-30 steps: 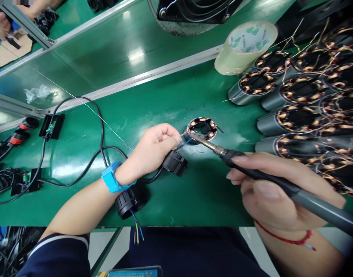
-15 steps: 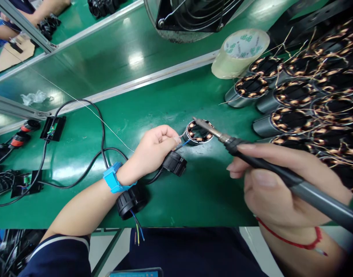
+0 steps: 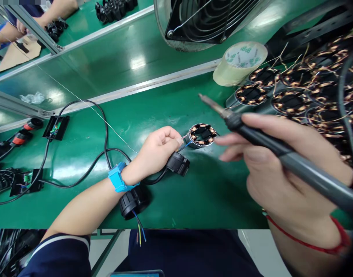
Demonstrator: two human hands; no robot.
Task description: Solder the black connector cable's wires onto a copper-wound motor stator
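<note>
My left hand (image 3: 162, 148) is closed in a pinch at the left side of a motor stator (image 3: 202, 134), a metal ring with copper windings standing on the bench. A thin wire end shows at its fingertips. A blue wire (image 3: 189, 143) runs to the stator from near a black plastic cap (image 3: 178, 164) beneath the fingers. Up from behind my left hand stretches a thin silvery wire (image 3: 107, 124). My right hand (image 3: 286, 165) grips a soldering iron (image 3: 283, 154); the tip points up and left, above and apart from the stator. Its other fingers reach near the stator's right side.
Many wound stators (image 3: 292, 102) stand at the right beside a tape roll (image 3: 241, 63) and a fan (image 3: 205, 23). A black cable (image 3: 105, 130) loops on the left to small circuit boxes (image 3: 55, 127). A black collar (image 3: 133, 202) lies below my wrist. Another person's arm (image 3: 55, 13) is top left.
My right hand has lifted the soldering iron's tip up and away from the stator. My left hand keeps its pinch beside the stator. The whole view has shifted slightly.
</note>
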